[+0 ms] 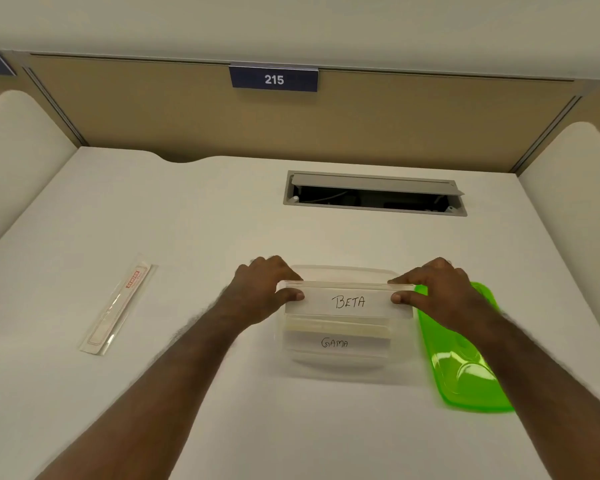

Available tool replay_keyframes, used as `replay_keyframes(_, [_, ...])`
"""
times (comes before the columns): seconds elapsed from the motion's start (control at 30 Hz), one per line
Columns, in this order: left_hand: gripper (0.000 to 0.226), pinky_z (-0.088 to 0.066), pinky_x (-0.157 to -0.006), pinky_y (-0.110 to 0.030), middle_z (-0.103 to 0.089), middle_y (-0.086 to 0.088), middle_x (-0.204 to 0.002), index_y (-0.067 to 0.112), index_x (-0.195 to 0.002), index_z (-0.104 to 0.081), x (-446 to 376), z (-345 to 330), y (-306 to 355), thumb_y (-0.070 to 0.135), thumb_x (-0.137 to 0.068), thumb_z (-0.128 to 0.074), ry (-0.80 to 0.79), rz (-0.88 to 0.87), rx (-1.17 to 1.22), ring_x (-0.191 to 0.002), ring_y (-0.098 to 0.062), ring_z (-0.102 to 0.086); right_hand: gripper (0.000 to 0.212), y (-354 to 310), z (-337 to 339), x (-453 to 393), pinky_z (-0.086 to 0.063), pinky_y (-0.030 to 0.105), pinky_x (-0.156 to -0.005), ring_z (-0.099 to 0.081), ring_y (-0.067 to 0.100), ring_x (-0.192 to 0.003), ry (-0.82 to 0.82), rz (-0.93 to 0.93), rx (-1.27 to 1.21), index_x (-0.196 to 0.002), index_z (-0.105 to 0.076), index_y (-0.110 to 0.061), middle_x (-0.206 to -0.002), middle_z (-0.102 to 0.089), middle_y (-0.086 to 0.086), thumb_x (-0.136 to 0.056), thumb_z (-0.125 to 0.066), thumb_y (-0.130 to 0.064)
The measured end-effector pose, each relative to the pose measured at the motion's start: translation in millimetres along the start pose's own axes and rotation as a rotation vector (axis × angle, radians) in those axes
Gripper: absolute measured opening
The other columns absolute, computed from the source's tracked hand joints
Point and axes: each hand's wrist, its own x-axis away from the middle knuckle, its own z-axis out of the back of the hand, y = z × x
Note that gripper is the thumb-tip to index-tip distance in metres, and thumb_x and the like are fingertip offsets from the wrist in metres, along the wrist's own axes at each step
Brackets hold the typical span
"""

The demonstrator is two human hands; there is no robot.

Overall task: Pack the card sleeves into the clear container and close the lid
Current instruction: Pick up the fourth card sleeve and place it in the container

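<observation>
The clear container stands open on the white desk in front of me. A pack of card sleeves labelled "GAMA" stands inside it near the front. A second pack labelled "BETA" is held upright over the container's middle, its ends pinched by my left hand and my right hand. The green lid lies flat on the desk, right beside the container, partly under my right forearm. A third sleeve pack with red print lies on the desk to the left.
A grey cable hatch is set into the desk behind the container, its flap open. A tan partition with a "215" sign closes the back. White side panels stand at both edges of the desk.
</observation>
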Motion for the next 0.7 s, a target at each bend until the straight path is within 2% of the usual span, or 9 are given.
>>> replay_keyframes(0.13, [0.036,-0.031,-0.09,-0.037,-0.058,0.01,-0.119,0.036,-0.12,-0.063,-8,-19,6,0.053,-0.09,-0.052,0.027,-0.052,-0.322,-0.11,-0.018,-0.049,0.033,-2,-22,-2,-0.023,0.034,-0.083,-0.046,0.013,-0.107,0.075,0.091,0.25,-0.107,-0.069,-0.043,-0.109,-0.069,-0.016,-0.078,-0.064,-0.057])
replay_keyframes(0.3, [0.032,-0.03,-0.089,-0.04,-0.061,-0.001,-0.109,0.021,-0.11,-0.068,-17,-34,17,0.042,-0.093,-0.052,0.022,-0.146,-0.627,-0.104,-0.025,-0.05,0.029,-8,-43,-10,-0.022,0.038,-0.077,-0.05,0.019,-0.101,0.046,0.12,0.546,-0.106,-0.071,-0.039,-0.104,-0.072,-0.015,-0.083,-0.06,-0.053])
replay_keyframes(0.5, [0.019,-0.028,-0.1,-0.043,-0.059,-0.006,-0.111,0.014,-0.105,-0.068,-21,-43,29,0.021,-0.091,-0.057,-0.068,-0.098,-0.752,-0.108,-0.028,-0.048,0.02,-14,-63,-15,-0.022,0.04,-0.076,-0.051,0.024,-0.095,-0.032,0.167,0.755,-0.092,-0.073,-0.026,-0.091,-0.074,-0.005,-0.087,-0.058,-0.038])
replay_keyframes(0.6, [0.021,-0.026,-0.103,-0.044,-0.059,-0.008,-0.108,0.011,-0.099,-0.066,-22,-47,33,0.007,-0.085,-0.051,-0.089,-0.07,-0.756,-0.106,-0.03,-0.047,0.016,-22,-67,-16,-0.024,0.04,-0.079,-0.051,0.026,-0.092,-0.063,0.147,0.793,-0.08,-0.07,-0.022,-0.083,-0.071,-0.004,-0.085,-0.058,-0.032])
replay_keyframes(0.7, [0.022,-0.027,-0.105,-0.044,-0.059,-0.007,-0.108,0.013,-0.098,-0.067,-23,-50,35,0.009,-0.082,-0.052,-0.105,-0.071,-0.798,-0.107,-0.03,-0.046,0.011,-30,-70,-19,-0.028,0.042,-0.084,-0.05,0.027,-0.095,-0.098,0.111,0.821,-0.08,-0.067,-0.021,-0.085,-0.068,-0.004,-0.084,-0.057,-0.025])
